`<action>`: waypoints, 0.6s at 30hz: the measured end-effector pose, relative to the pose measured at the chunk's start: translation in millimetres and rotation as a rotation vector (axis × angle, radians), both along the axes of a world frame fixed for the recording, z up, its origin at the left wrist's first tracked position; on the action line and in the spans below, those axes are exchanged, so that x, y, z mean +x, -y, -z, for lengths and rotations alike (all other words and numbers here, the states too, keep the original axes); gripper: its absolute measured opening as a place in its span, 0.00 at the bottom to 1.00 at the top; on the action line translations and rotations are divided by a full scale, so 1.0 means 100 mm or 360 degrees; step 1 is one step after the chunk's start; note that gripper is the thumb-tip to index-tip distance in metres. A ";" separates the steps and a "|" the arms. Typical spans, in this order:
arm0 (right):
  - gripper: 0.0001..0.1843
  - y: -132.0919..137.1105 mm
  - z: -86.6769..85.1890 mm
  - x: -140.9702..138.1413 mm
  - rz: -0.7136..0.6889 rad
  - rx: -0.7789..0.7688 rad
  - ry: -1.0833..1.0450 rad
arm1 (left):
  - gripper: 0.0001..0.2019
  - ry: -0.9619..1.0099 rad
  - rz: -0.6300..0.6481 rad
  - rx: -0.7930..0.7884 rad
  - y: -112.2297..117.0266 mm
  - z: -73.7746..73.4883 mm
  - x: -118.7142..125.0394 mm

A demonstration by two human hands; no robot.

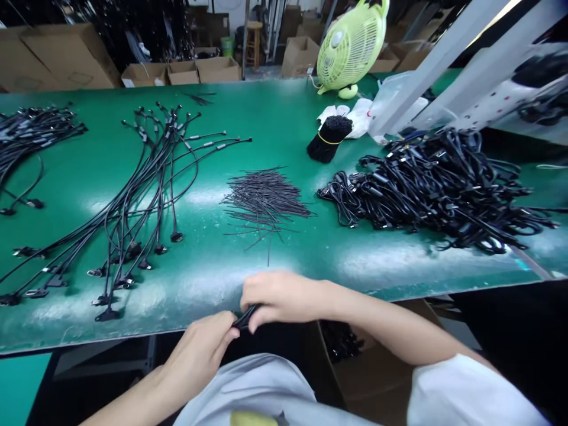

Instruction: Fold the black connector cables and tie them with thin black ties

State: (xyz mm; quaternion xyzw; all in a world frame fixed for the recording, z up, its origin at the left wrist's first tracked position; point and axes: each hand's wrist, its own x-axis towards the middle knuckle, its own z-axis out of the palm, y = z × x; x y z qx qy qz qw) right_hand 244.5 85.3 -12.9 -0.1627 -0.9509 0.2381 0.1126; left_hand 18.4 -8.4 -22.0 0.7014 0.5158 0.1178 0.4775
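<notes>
A folded black cable (244, 318) is held between my two hands at the table's front edge. My left hand (205, 341) closes round its left end, and my right hand (278, 297) grips the other end; most of the cable is hidden by the fingers. Just beyond the hands lies a loose pile of thin black twist ties (266, 195), with one stray tie pointing toward my right hand. Left of the pile, uncoiled black cables with connectors (133, 201) spread over the green table (266, 106). Bundled black cables (426, 189) are heaped on the right.
A banded bunch of black ties (329, 139) stands near white crumpled plastic (360, 117). Behind it is a green fan (352, 47). More cables (35, 133) lie at far left. Grey metal posts (437, 65) rise at right, and a cardboard box (368, 373) sits below the edge.
</notes>
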 end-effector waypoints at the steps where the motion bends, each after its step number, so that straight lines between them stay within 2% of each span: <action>1: 0.14 -0.13 -0.01 0.08 0.0268 -0.0082 -0.0066 | 0.17 0.0085 -0.0112 -0.0068 -0.02 0.02 0.00; 2: 0.13 -0.27 -0.02 0.15 0.0616 -0.0085 -0.0097 | 0.18 0.0191 -0.0255 -0.0150 -0.05 0.04 -0.01; 4: 0.11 -0.56 0.01 0.24 0.1287 0.0084 0.0036 | 0.18 0.0461 -0.0544 -0.0301 -0.12 0.09 0.00; 5: 0.10 -0.68 0.05 0.26 0.1479 0.0183 0.0181 | 0.18 0.0609 -0.0651 -0.0362 -0.15 0.11 0.01; 6: 0.09 -0.78 0.10 0.25 0.1558 0.0253 0.0331 | 0.18 0.0750 -0.0725 -0.0413 -0.17 0.12 0.03; 9: 0.09 -0.95 0.24 0.22 0.1563 0.0349 0.0527 | 0.18 0.1022 -0.0799 -0.0515 -0.22 0.14 0.07; 11: 0.09 -0.95 0.28 0.22 0.1612 0.0425 0.0442 | 0.18 0.1095 -0.0758 -0.0545 -0.22 0.14 0.08; 14: 0.10 -0.83 0.22 0.24 0.1629 0.0499 0.0185 | 0.18 0.1171 -0.0729 -0.0566 -0.22 0.12 0.08; 16: 0.10 -0.65 0.15 0.19 0.1527 0.0334 -0.0024 | 0.17 0.1249 -0.0784 -0.0590 -0.22 0.10 0.10; 18: 0.08 -0.40 0.12 0.05 0.1327 -0.0070 -0.0194 | 0.15 0.1354 -0.0833 -0.0594 -0.22 0.07 0.14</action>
